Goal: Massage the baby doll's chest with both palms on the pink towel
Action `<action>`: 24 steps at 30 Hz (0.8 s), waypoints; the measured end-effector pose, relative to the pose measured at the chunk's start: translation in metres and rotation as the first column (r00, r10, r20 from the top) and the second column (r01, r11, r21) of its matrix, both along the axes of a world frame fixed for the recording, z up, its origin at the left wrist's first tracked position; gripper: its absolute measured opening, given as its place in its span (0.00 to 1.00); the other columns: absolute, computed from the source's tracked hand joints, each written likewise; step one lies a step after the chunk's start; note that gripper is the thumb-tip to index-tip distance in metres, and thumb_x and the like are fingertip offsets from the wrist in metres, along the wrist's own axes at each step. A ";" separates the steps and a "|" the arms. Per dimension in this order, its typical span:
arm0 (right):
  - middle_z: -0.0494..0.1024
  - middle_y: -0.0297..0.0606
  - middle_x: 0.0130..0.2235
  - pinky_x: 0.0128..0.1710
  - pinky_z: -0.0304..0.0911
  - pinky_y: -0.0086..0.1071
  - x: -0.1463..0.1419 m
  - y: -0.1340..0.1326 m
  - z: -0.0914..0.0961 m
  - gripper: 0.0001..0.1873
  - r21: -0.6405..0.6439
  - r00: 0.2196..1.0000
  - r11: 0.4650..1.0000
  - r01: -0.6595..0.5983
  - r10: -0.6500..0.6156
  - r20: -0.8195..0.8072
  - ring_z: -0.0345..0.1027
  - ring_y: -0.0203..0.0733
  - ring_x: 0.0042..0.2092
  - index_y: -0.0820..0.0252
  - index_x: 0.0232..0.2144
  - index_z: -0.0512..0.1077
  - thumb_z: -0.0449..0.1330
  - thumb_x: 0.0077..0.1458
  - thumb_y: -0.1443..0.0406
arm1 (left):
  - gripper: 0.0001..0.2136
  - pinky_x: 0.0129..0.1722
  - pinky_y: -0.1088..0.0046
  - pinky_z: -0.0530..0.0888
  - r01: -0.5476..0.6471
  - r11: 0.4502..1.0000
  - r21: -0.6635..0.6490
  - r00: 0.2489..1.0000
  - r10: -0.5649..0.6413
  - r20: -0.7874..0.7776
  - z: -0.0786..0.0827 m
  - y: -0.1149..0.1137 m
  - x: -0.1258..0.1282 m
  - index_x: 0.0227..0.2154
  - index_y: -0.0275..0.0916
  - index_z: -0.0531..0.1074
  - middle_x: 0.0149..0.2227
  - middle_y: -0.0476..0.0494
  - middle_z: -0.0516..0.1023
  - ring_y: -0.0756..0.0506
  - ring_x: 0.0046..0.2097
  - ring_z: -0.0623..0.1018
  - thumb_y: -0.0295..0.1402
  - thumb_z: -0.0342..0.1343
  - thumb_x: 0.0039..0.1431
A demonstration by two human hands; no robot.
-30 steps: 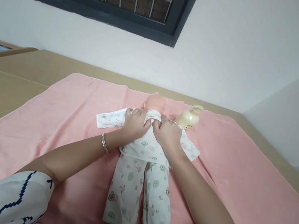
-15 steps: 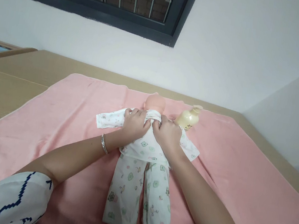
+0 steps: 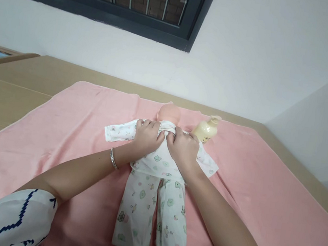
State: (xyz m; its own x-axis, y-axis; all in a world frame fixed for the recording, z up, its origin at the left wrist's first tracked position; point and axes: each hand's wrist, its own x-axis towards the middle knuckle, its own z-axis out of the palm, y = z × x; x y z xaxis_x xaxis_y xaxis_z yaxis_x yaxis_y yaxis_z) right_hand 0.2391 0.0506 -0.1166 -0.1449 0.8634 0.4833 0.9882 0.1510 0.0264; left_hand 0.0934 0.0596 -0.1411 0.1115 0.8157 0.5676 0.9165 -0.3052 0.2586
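A baby doll [image 3: 169, 113] lies stretched out on a pink blanket, its bald head at the far end and no face showing. It wears a white printed top [image 3: 158, 159] and matching trousers [image 3: 138, 209]. My left hand [image 3: 148, 137] grips the doll's upper body by the left shoulder, fingers curled over the top and thumb pointing in. Mirroring it, my right hand [image 3: 182, 145] holds the other shoulder. The two thumbs sit close together below the bunched collar. My hands partly cover the shoulders, and the sleeves spread out to both sides.
A pale yellow pump bottle [image 3: 206, 130] stands on the pink blanket [image 3: 92, 106], just beyond my right hand. Under the blanket is a wooden surface [image 3: 61, 70] that meets a white wall. A dark-framed window [image 3: 118, 13] with bars is above.
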 end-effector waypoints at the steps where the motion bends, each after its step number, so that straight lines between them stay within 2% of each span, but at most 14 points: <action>1: 0.81 0.45 0.32 0.48 0.53 0.36 0.000 0.000 -0.001 0.21 0.003 1.000 1.000 0.001 -0.001 0.000 0.73 0.46 0.36 0.63 0.38 0.76 0.44 0.64 0.60 | 0.13 0.50 0.54 0.61 -0.001 1.000 0.003 1.000 0.001 -0.005 0.000 0.000 0.000 0.43 0.36 0.73 0.40 0.36 0.81 0.36 0.46 0.75 0.37 0.48 0.64; 7: 0.81 0.44 0.30 0.46 0.53 0.36 0.002 0.001 -0.004 0.22 0.043 1.000 0.999 -0.014 0.014 -0.001 0.72 0.46 0.34 0.64 0.41 0.76 0.43 0.65 0.60 | 0.14 0.48 0.54 0.61 0.007 1.000 0.028 1.000 -0.006 -0.030 -0.001 0.000 -0.001 0.43 0.35 0.74 0.39 0.36 0.81 0.36 0.44 0.76 0.37 0.47 0.65; 12: 0.79 0.41 0.25 0.44 0.53 0.34 0.003 0.004 -0.009 0.21 0.134 0.999 0.990 -0.037 0.034 0.024 0.70 0.44 0.30 0.64 0.45 0.75 0.45 0.64 0.61 | 0.13 0.46 0.55 0.61 0.021 0.997 0.075 0.999 -0.019 -0.038 -0.003 0.002 -0.001 0.41 0.35 0.74 0.37 0.36 0.81 0.37 0.42 0.77 0.36 0.47 0.65; 17: 0.76 0.38 0.21 0.41 0.52 0.34 0.004 0.007 -0.012 0.18 0.246 0.998 0.967 -0.060 0.055 0.026 0.67 0.42 0.25 0.64 0.37 0.76 0.49 0.62 0.61 | 0.11 0.44 0.56 0.60 0.022 0.983 0.180 0.999 -0.015 -0.041 -0.007 0.004 -0.001 0.38 0.34 0.74 0.33 0.37 0.81 0.37 0.38 0.77 0.35 0.50 0.64; 24: 0.75 0.37 0.20 0.38 0.50 0.35 0.004 0.007 -0.013 0.15 0.277 0.997 0.959 -0.066 0.055 0.047 0.65 0.41 0.24 0.62 0.33 0.75 0.50 0.61 0.62 | 0.09 0.43 0.57 0.60 0.028 0.969 0.244 0.999 -0.019 -0.037 -0.009 0.005 -0.002 0.35 0.35 0.74 0.31 0.38 0.80 0.38 0.36 0.77 0.34 0.51 0.63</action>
